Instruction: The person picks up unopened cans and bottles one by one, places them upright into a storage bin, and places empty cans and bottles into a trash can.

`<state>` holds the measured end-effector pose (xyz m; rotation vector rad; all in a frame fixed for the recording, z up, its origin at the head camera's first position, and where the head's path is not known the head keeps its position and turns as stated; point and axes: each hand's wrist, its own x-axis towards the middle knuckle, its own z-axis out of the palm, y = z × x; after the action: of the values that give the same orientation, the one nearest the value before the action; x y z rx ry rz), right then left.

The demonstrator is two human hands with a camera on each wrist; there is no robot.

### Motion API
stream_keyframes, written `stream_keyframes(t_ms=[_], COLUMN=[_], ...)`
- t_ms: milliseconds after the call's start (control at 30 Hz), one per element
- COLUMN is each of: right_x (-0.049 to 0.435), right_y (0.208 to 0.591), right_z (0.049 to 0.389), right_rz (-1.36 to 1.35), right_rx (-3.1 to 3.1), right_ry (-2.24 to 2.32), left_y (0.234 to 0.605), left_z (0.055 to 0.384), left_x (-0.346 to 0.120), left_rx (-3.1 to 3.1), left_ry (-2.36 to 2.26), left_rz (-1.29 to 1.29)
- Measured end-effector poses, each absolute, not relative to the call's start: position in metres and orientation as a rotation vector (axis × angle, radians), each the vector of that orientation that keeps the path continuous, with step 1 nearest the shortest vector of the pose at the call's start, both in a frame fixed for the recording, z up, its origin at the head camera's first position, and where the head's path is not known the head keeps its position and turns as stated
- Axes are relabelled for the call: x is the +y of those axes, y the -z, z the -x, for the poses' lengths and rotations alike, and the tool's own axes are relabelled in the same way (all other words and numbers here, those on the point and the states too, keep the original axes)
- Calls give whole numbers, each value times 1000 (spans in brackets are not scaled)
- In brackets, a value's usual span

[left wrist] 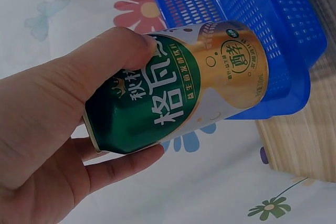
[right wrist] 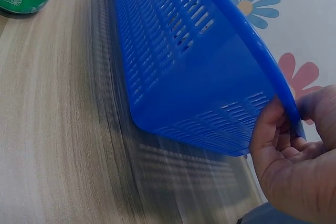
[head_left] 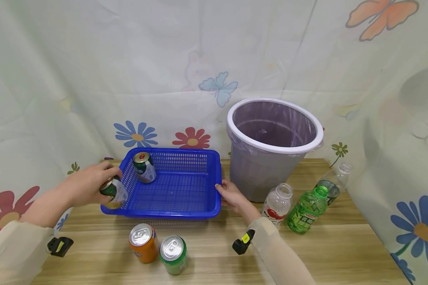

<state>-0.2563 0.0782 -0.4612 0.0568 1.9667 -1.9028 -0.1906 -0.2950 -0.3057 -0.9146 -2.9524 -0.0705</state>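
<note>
My left hand [head_left: 94, 183] grips a green, white and gold drink can [left wrist: 178, 87] around its upper part, at the left rim of the blue plastic basket [head_left: 171, 215]. In the left wrist view the thumb lies across the can's side and the fingers pass beneath it. A matching can [head_left: 145, 168] stands inside the basket at its back left corner. At the basket's right side my right hand [head_left: 232, 194] holds the rim. The right wrist view has its fingers [right wrist: 269, 129] curled round that edge.
An orange can [head_left: 144, 243] and a green can [head_left: 173, 255] stand in front of the basket. Behind my right hand is a grey bin [head_left: 256, 170] with a white rim and a liner. To its right stand a clear bottle [head_left: 277, 204], a green bottle [head_left: 306, 211] and another clear bottle [head_left: 335, 181].
</note>
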Motion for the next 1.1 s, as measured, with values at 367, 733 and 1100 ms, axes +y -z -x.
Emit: stream_keyframes(t_ms=[367,733,1100], right_x=[78,78,78], right_y=[460,459,460], right_z=[257,257,258], right_rz=[-55,-64,-84], right_rx=[1955,1971,1984], right_ry=[1921,1897,1871], left_y=[308,315,325], left_z=[209,222,235], left_x=[-289,-278,-271], left_rx=[-3015,-3066,-3096], left_ry=[78,48,3], left_rz=[893,863,885])
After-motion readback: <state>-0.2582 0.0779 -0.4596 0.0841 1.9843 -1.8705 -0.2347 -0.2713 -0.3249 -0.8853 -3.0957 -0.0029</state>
